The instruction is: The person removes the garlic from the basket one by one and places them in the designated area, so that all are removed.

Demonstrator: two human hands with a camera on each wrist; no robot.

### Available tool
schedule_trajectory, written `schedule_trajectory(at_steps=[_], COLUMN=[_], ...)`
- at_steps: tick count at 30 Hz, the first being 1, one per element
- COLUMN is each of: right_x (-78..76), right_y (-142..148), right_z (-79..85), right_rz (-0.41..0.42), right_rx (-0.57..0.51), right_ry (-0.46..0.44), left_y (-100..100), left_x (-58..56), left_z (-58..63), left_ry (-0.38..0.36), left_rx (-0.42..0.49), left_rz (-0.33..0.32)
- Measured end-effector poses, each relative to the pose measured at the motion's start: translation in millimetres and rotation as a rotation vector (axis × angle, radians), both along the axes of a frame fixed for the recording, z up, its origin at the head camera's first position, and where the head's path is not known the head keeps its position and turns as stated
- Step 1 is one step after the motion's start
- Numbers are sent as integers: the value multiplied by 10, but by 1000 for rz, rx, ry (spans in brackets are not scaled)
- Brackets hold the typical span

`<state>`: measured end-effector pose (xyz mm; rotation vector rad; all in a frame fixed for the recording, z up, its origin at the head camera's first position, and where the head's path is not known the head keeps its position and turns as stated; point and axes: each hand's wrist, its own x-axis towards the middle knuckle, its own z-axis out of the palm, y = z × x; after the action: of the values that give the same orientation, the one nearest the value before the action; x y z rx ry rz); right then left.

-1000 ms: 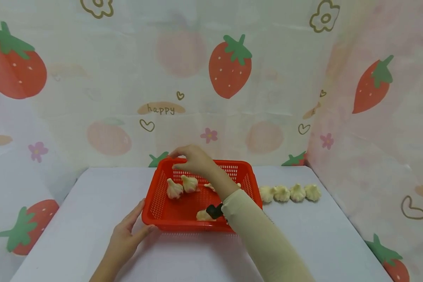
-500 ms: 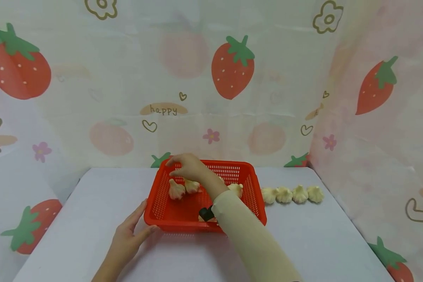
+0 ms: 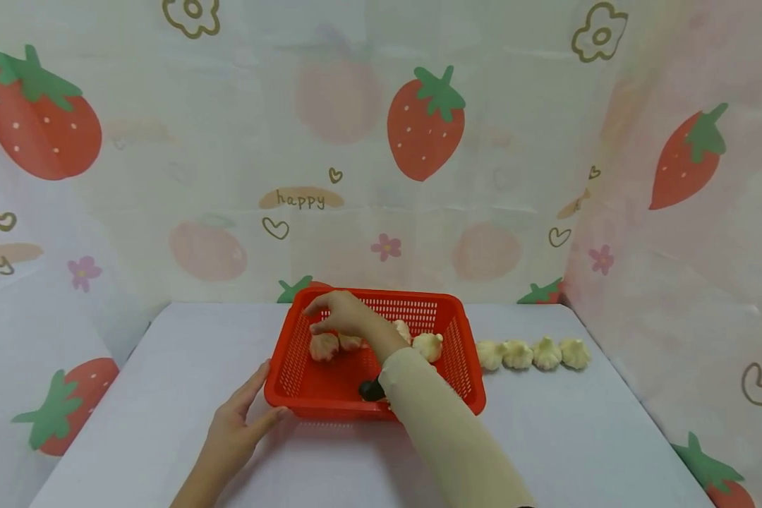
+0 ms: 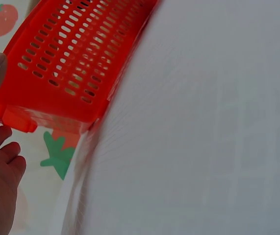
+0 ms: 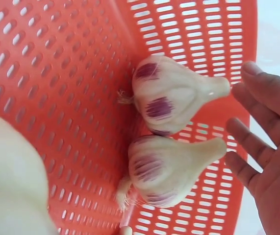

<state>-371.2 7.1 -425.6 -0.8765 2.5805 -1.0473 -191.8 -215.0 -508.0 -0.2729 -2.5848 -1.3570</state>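
A red perforated plastic basket [image 3: 330,409] stands on the white table with several garlic bulbs inside. My left hand [image 3: 228,430] holds its near left corner, thumb on the front wall and fingers along the left side. Over the basket's back left part hovers my right hand [image 3: 346,315], thumb and fingers apart and loosely bent, holding nothing. Beneath it lie two bulbs, and in the right wrist view the upper garlic bulb [image 5: 171,95] and lower garlic bulb [image 5: 164,171] have purple marks, with stems toward my fingertips. Another bulb [image 3: 428,346] lies farther right; my forearm hides part of the basket.
Several garlic bulbs [image 3: 547,354] stand in a row on the table [image 3: 578,437], right of the basket. A strawberry-patterned cloth [image 3: 355,141] rises behind and at both sides. A small black device [image 3: 371,389] sits at my right wrist.
My right hand has come down lower into the basket, closer over the two left bulbs, now partly covering them. The left hand keeps its place at the corner. The head view has shifted slightly.
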Motion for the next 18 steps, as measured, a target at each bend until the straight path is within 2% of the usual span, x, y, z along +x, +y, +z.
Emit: schedule_trajectory(at_steps=[5, 18], right_x=[-12, -45], right_y=[-7, -38], right_z=[-29, -88], right_rz=[-6, 3], right_rx=[18, 16], right_ry=[2, -64], left_y=[-4, -4], left_x=[6, 0], left_z=[-4, -18], left_ry=[7, 13], left_rx=[4, -13], left_rz=[1, 5])
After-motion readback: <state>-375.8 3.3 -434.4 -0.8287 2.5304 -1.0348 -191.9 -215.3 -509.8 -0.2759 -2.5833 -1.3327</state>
